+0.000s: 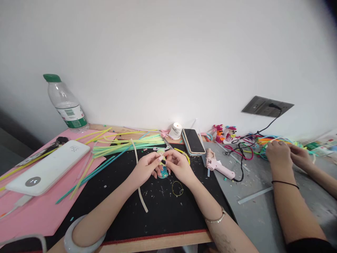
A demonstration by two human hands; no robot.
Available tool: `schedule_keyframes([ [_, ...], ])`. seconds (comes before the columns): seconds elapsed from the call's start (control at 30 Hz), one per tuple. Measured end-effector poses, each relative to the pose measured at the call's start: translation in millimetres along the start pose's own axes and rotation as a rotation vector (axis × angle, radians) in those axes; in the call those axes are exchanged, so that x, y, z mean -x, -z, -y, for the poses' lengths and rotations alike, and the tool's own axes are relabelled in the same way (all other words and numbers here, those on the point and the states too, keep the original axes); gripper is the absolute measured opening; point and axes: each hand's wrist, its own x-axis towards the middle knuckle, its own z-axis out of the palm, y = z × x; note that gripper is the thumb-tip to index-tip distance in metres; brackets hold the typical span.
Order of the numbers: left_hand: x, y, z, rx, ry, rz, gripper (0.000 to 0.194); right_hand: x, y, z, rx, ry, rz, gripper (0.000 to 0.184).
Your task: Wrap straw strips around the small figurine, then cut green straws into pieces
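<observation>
Both my hands meet over the black mat (123, 214), pinching one small figure (163, 171) made of fuzzy craft stems, pale yellow above and teal below. My left hand (149, 163) grips its upper part from the left with thumb and fingertips. From the other side my right hand (177, 165) closes its thumb and fingers on the same part. Fingers hide much of the figure's middle. A cream fuzzy stem (140, 191) lies just left of my left hand. Below my right hand rests a thin yellow wire loop (177, 188).
Green and yellow fuzzy stems (126, 147) spread at left, near a white power bank (50, 167) and a plastic bottle (67, 102). Right of the mat are a phone (194, 141), a pink glue gun (218, 165) with its cord, and another person's hands (280, 154). A white cup (176, 131) stands behind.
</observation>
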Motion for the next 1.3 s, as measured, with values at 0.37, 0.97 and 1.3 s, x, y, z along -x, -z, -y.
schedule_keyframes([
  [0.37,-2,2.1,3,-0.113,-0.135,-0.045,0.028,2,-1,-1,-0.004,0.028,0.016,0.015],
  [0.97,1,-1.1,12,-0.302,-0.204,-0.004,0.022,1,-9,-2,-0.17,-0.042,-0.09,0.02],
  [1.3,0,-2.1,10,-0.433,-0.287,-0.113,0.011,1,-5,-9,-0.041,-0.008,-0.04,0.014],
])
